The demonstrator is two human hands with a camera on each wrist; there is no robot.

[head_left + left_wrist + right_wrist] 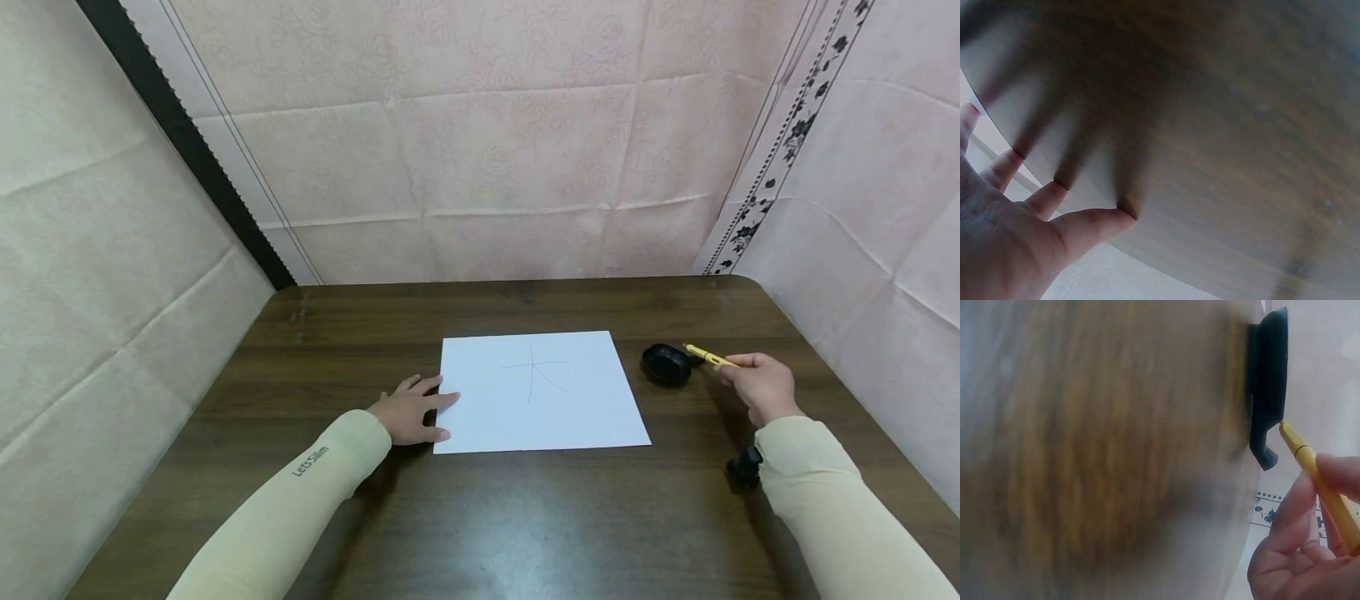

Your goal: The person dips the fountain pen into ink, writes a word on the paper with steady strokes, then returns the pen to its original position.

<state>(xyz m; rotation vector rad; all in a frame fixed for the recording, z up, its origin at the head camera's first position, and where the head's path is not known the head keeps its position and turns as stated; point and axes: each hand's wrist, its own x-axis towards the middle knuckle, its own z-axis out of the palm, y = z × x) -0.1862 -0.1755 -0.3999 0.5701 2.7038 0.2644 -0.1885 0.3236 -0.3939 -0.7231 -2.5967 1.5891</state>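
A white sheet of paper (540,425) lies on the brown table, with thin dark lines crossing near its middle. My left hand (408,413) rests at the paper's left edge, fingers spread and fairly straight; the left wrist view shows the fingertips (1127,214) against the tabletop. My right hand (765,388) pinches a yellow pen (708,357) between thumb and fingers, off to the right of the paper. Its tip points left, over the short handle of a small round black dish (666,365). In the right wrist view the pen tip overlaps the dish's rim.
The wooden table (465,533) has rounded far corners. Pale patterned cloth (510,158) hangs behind it and along both sides. A black device (744,468) sits at the right wrist. The dish stands a short way right of the paper.
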